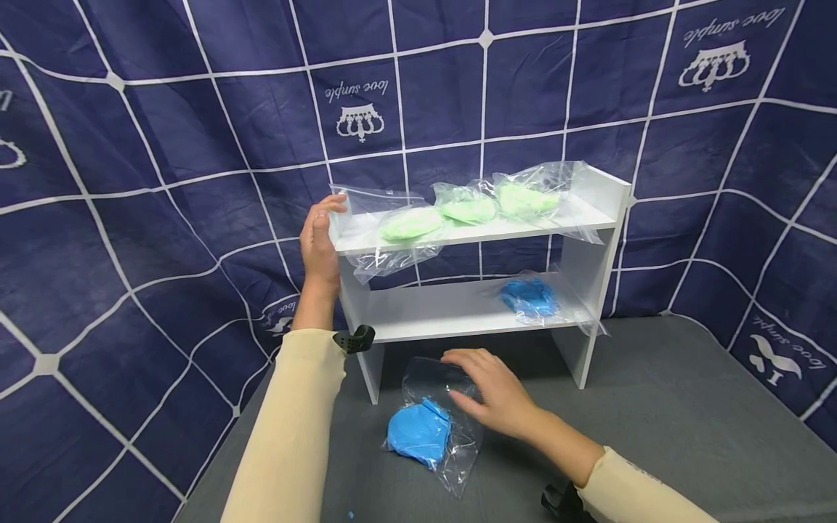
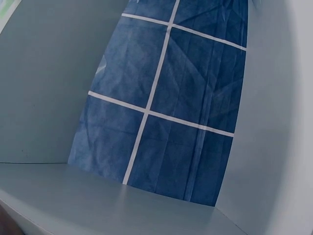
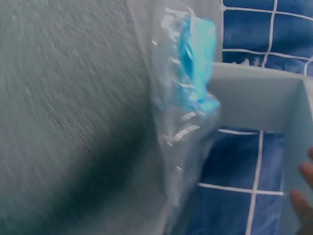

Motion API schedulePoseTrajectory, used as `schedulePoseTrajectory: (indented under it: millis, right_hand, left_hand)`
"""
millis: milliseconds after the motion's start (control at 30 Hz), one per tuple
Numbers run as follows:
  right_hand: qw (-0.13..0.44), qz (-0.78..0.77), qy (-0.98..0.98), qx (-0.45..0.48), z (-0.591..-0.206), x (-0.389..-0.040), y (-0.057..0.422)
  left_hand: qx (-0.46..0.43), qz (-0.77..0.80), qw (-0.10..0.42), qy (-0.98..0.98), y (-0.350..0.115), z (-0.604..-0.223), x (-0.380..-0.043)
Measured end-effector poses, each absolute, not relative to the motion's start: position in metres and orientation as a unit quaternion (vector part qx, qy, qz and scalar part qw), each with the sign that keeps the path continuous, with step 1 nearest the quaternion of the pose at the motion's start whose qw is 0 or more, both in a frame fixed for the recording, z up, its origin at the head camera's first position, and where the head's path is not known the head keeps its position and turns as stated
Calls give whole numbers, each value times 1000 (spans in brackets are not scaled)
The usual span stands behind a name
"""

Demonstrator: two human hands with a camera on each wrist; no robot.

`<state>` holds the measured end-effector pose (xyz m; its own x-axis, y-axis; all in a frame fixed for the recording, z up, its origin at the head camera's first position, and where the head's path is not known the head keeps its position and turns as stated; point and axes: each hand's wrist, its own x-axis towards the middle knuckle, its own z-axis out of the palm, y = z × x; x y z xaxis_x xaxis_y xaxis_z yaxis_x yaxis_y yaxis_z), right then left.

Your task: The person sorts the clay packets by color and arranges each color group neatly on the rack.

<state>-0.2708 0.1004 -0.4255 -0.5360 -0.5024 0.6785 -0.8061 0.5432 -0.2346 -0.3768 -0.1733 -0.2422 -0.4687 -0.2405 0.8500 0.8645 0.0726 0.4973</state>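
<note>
My left hand (image 1: pixel 319 243) holds the upper left corner of a small white two-tier shelf (image 1: pixel 431 319), its fingers bent over the side panel's edge. Loosely curved and empty, my right hand (image 1: pixel 493 392) hovers at the right side of a clear plastic bag (image 1: pixel 461 454). A crumpled, soft blue item (image 1: pixel 418 434) lies in that bag on the grey surface before the shelf. In the right wrist view the bagged blue item (image 3: pixel 198 63) shows at upper middle, with blurred fingertips (image 3: pixel 304 198) at the right edge. The left wrist view shows the shelf's inner panels (image 2: pixel 34 88).
Clear bags with pale green items (image 1: pixel 410 224) line the top tier, some overhanging its front edge. Another bagged blue item (image 1: pixel 531 296) sits at the right of the lower tier. A navy cloth with white lines (image 1: pixel 445 87) hangs behind. A tiny blue scrap (image 1: pixel 351 514) lies in front.
</note>
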Motion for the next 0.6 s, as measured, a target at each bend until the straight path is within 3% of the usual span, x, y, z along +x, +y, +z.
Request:
schedulePoseTrajectory:
  millis: [133,267,600]
  right_hand:
    - [172,292,-867,366,-444,-265,94]
    - [103,320,-872,357,-456,-263,87]
    - [12,323,-869,375,-474,-262,70]
  left_hand:
    - [-262,-623,439,-592,-173,-244,-376]
    - [-261,-623,440,-592,-173,-244,-377]
    - [-264,-629,445,-581,-173,-241,-378]
